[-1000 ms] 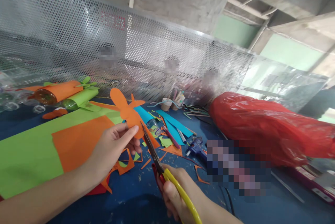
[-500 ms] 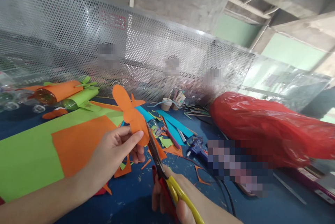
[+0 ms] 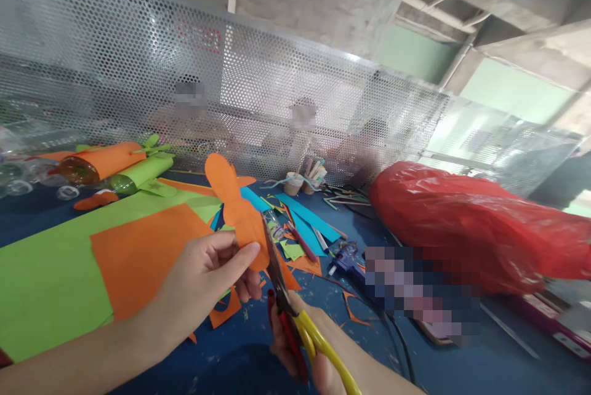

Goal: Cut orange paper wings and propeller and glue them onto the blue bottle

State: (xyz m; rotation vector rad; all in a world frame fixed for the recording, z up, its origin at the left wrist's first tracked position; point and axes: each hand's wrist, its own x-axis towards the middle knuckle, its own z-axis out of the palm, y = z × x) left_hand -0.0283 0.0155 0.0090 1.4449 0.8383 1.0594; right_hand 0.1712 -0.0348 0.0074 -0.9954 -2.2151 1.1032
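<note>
My left hand (image 3: 215, 275) pinches an orange paper cutout (image 3: 237, 210) with rounded, petal-like lobes between thumb and fingers. My right hand (image 3: 318, 333) grips scissors (image 3: 300, 327) with red and yellow handles. Their dark blades lie along the right edge of the cutout, pointing up and away from me; whether they touch the paper I cannot tell. Under my left forearm lie an orange sheet (image 3: 138, 259) and a larger green sheet (image 3: 46, 284). Orange scraps (image 3: 226, 312) are scattered beneath the hands.
A blue glue gun (image 3: 351, 263) lies right of the scissors, with blue paper strips (image 3: 309, 219) behind. Paper-wrapped bottles (image 3: 117, 161) lie at the left. A red plastic bag (image 3: 462, 223) bulges at the right. Cups of sticks (image 3: 314, 176) stand by a perforated metal screen (image 3: 277, 87); people show dimly behind it.
My left hand and the orange cutout have shifted slightly right and down, closer to me. The scissors stay in nearly the same place, with the red handle moved a little.
</note>
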